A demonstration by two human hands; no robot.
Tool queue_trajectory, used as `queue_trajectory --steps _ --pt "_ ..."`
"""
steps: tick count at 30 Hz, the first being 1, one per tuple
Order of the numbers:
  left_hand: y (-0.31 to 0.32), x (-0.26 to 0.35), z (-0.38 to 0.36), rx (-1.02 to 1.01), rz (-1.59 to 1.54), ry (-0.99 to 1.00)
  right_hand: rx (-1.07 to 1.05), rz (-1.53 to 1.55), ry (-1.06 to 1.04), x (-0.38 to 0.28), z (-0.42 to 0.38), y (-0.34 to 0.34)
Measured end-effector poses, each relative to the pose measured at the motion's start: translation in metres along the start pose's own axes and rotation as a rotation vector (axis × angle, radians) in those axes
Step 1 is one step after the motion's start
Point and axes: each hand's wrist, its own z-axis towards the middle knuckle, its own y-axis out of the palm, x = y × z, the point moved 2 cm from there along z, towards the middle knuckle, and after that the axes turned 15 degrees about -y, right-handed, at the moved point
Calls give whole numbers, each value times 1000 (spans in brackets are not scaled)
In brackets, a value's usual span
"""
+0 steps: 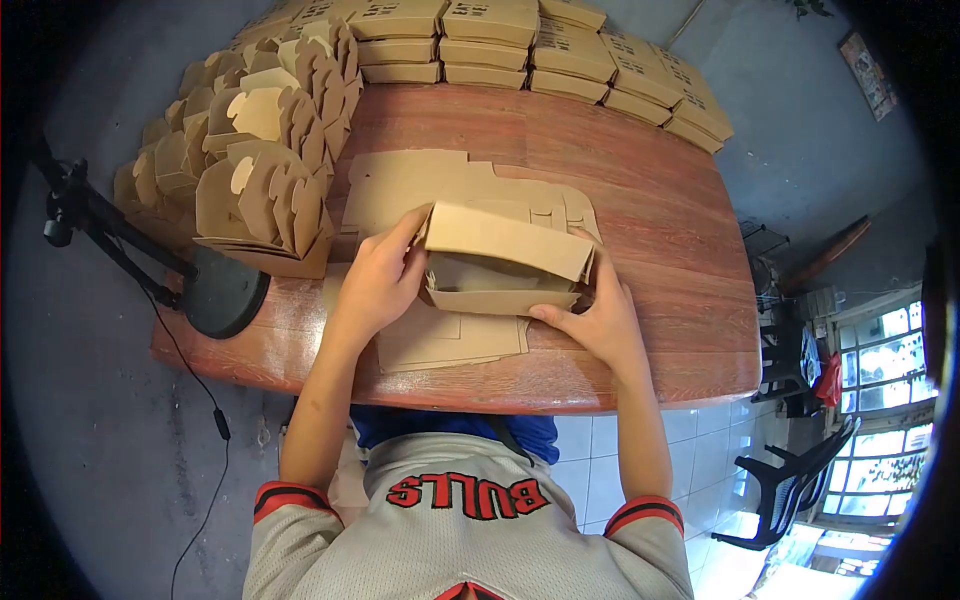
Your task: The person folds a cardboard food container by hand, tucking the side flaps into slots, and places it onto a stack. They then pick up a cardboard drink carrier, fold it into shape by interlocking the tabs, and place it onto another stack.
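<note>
Between my two hands is a brown cardboard box (505, 238), folded into shape, with its front side partly open and a dark gap showing under the lid. My left hand (385, 275) grips the box's left end, fingers at the upper corner. At the right end, my right hand (598, 305) holds it with the thumb along the lower front edge and fingers behind the corner. Under the box lie flat cardboard blanks (410, 190), cut with tabs and slots. Another flat sheet (450, 345) sticks out toward me below the box.
Several open, part-folded boxes (265, 205) are stacked on the left of the wooden table (660, 250). Closed boxes with dark print (490, 25) line the far edge. A black stand base (225, 295) sits at the left edge. A black chair (795, 485) stands right, on the floor.
</note>
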Motion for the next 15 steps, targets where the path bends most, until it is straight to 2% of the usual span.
queue_trajectory --steps 2,5,8,11,15 --pt "-1 -7 -6 -133 -77 -56 7 27 4 4 -2 1" --pt "-8 -6 -13 -379 -154 -254 6 48 -3 5 -2 2" --pt "-2 -25 -18 -419 -333 -59 6 73 -23 1 0 2" --pt "-10 -24 -13 -514 -357 -185 31 140 -19 6 2 2" --pt "-10 -18 -14 -520 -467 -238 148 394 -39 26 2 10"
